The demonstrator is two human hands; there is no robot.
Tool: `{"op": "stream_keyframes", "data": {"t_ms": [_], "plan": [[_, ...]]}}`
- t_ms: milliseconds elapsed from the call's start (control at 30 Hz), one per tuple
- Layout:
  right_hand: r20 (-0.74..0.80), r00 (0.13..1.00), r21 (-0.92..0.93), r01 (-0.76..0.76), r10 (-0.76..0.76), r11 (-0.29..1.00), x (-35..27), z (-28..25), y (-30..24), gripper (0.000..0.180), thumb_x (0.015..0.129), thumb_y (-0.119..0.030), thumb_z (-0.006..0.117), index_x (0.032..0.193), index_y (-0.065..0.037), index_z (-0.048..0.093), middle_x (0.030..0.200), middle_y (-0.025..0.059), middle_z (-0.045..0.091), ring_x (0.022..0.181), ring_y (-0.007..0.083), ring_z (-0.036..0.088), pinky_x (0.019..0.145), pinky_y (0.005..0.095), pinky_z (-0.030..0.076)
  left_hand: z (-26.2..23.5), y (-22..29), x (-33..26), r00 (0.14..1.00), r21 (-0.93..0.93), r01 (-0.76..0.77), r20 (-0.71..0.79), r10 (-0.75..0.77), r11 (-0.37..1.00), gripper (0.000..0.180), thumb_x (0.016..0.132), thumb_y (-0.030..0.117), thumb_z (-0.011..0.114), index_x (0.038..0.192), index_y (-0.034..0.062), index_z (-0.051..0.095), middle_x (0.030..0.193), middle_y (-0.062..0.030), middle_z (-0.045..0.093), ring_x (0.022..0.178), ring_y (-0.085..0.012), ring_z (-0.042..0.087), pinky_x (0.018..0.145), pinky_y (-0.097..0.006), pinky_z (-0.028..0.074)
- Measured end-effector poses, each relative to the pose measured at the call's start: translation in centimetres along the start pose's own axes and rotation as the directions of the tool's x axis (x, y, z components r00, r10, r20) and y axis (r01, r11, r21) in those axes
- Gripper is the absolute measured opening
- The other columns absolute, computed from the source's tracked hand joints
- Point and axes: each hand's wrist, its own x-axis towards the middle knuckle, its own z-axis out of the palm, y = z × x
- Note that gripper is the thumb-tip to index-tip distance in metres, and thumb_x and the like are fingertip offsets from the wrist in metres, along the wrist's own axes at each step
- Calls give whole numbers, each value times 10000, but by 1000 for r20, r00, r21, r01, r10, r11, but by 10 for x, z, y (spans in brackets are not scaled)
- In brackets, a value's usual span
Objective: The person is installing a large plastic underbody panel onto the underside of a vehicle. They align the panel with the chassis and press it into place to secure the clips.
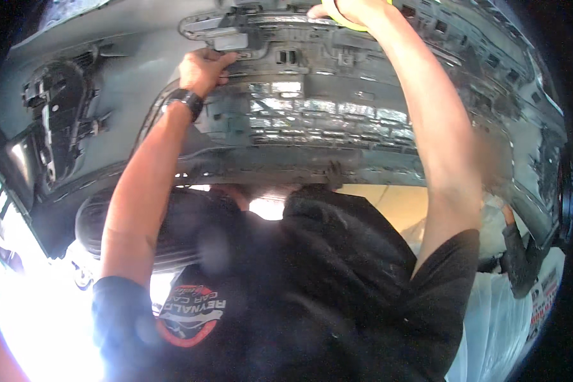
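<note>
A large dark grey plastic car body panel [312, 121], ribbed on its inner side, spans the view in front of me. My left hand [202, 69], with a black watch [186, 99] on the wrist, grips the panel's ribbed edge just below a light grey bracket [230, 42]. My right hand [350, 9] reaches to the panel's top edge and presses a yellow object [353, 25] against it; the frame edge cuts off most of it, so I cannot tell its kind. My black shirt fills the lower middle.
Another person's black-gloved hand [517, 254] holds the panel's right end, beside a clear plastic sheet [496, 318]. A black fitting [54, 114] is mounted on the panel's left part. Bright glare washes out the floor at the lower left.
</note>
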Motion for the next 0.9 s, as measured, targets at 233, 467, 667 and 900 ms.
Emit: {"op": "stream_keyframes", "data": {"t_ms": [233, 467, 667, 900], "plan": [[-264, 929, 410, -134, 258, 902, -100, -22, 57, 793, 951, -447, 668, 1558, -35, 366, 1612, 219, 331, 1359, 330, 500, 1127, 505, 439, 4, 5, -2, 999, -40, 24, 39, -22, 999, 447, 840, 318, 879, 1004, -66, 720, 834, -83, 717, 633, -103, 655, 581, -254, 588], [-261, 965, 681, 212, 39, -701, -186, 105, 137, 752, 1006, -576, 553, 1412, 55, 498, 1343, 234, 599, 1294, 406, 570, 1079, 516, 503, 0, 5, -4, 1000, 17, 28, -1, -28, 999, 395, 833, 296, 882, 959, -49, 736, 777, -79, 726, 594, -101, 664, 566, -250, 592], [-435, 778, 768, 583, 452, -265, -193, 83, 150, 577, 1001, -423, 667, 1277, 78, 591, 1192, 295, 670, 1163, 445, 661, 1049, 550, 539, -1, -6, 4, 1000, -30, -1, 15, 1, 1000, 391, 835, 312, 885, 931, -35, 733, 778, -63, 704, 606, -92, 648, 582, -247, 579], [-231, 241, 640, 768, 943, -40, -109, 101, 119, 438, 982, -430, 687, 1102, -10, 656, 978, 136, 659, 928, 254, 699, 820, 464, 602, -1, -4, 3, 1000, -14, 5, 21, -5, 1000, 388, 828, 302, 890, 935, -31, 723, 780, -68, 702, 592, -95, 634, 551, -253, 577]]}}
